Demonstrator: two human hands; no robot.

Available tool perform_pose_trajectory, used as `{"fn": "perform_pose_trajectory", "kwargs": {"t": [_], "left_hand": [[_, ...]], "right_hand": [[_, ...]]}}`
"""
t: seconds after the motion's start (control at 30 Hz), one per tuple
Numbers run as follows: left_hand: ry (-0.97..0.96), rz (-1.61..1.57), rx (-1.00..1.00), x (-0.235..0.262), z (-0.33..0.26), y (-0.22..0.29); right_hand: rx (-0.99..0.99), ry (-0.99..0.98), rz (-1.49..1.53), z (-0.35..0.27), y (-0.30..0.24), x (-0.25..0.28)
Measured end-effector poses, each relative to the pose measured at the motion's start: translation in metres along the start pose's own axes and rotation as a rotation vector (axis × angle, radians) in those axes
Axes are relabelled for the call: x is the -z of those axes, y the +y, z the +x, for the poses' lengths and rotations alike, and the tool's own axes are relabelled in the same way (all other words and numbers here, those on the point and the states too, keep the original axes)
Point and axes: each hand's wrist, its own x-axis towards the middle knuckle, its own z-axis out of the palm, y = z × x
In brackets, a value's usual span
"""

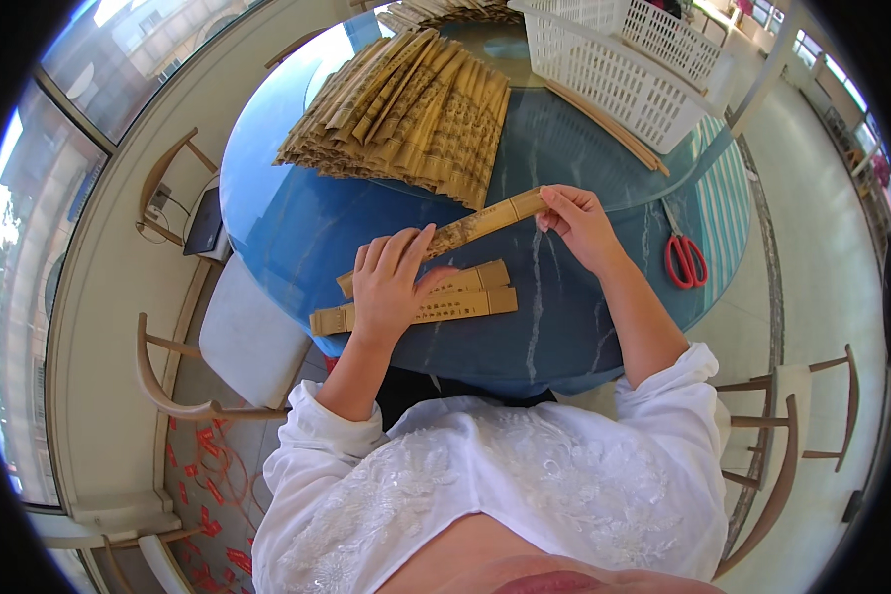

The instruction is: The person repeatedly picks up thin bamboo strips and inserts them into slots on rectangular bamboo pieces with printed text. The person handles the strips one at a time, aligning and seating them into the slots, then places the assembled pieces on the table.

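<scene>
Three bamboo strips (421, 289) lie before us on round blue table (564, 327). Our left hand (391, 282) rests flat across them, fingers spread, pinning rather than gripping. Our right hand (576, 223) pinches far end of uppermost strip (485, 220), which angles up to right. Large fanned pile of strips (406, 114) sits farther back. White plastic basket (629, 59) at far right, red-handled scissors (683, 257) near right edge, just beside our right wrist.

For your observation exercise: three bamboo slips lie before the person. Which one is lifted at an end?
The farthest slip: the right hand pinches its right end, while the two nearer slips lie flat.
</scene>
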Motion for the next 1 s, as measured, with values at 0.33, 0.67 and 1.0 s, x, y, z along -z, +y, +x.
{"fn": "perform_pose_trajectory", "kwargs": {"t": [0.33, 0.67, 1.0], "left_hand": [[0.051, 0.116, -0.121, 0.047, 0.004, -0.037], [0.185, 0.491, 0.148, 0.052, 0.105, -0.118], [-0.022, 0.478, 0.211, -0.002, 0.122, -0.139]], "right_hand": [[0.035, 0.163, 0.271, 0.004, -0.018, 0.010], [0.112, 0.345, -0.010, 0.009, -0.019, 0.026], [0.387, 1.004, -1.742, 0.011, -0.027, 0.100]]}}
